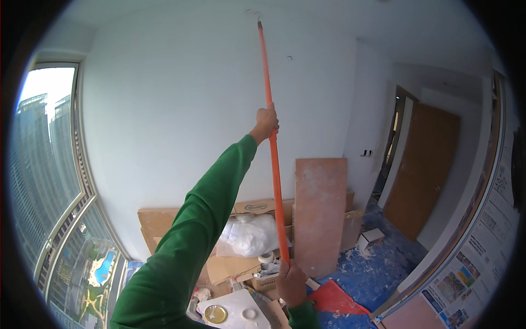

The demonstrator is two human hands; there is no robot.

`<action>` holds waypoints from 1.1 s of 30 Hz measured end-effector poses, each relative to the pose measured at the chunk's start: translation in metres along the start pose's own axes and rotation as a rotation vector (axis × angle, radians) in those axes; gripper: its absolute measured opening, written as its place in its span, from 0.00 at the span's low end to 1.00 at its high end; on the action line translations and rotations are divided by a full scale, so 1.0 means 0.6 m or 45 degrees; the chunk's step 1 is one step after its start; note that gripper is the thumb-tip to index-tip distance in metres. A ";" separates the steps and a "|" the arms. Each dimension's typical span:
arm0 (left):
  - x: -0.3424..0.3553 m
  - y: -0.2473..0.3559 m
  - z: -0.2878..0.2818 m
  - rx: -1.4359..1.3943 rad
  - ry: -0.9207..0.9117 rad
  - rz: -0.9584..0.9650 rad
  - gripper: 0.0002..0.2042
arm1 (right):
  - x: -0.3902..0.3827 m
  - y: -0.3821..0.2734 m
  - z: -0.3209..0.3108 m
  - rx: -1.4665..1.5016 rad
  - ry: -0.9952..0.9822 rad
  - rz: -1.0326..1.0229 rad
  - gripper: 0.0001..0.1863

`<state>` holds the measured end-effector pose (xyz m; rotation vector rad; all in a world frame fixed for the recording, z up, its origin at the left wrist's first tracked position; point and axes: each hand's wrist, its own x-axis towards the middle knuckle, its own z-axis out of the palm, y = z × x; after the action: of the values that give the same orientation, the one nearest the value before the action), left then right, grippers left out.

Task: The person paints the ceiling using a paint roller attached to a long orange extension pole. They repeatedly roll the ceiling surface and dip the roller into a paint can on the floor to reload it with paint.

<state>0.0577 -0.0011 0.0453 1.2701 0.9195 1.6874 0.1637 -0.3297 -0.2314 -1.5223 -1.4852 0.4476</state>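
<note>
My left hand (267,120) is wrapped around the upper middle of a long orange extension pole (275,170), arm stretched forward in a green sleeve. Lower down, my right hand (292,282) grips the same pole close to its bottom end. The pole rises nearly upright and leans slightly left. At its top, a thin bent wire (258,19) comes out of a dark tip. A pale shape, possibly a roller, is beside the wire, too faint against the white wall (181,98) to tell whether it touches.
Against the wall stand a tall pinkish board (320,214), cardboard (156,225) and a white plastic bundle (249,236). A white surface (235,307) holds a round gold lid (215,314). Blue sheeting (361,274) covers the floor near a brown door (422,170). Windows (49,142) line the left.
</note>
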 end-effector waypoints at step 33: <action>-0.366 -0.368 -0.009 0.044 -0.013 -0.201 0.25 | -0.347 0.538 0.121 0.886 -0.340 0.715 0.17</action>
<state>0.1271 -0.1128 -0.2372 1.1955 1.0192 1.5469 0.2515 -0.4423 -0.5954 -1.3022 -0.8991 1.3846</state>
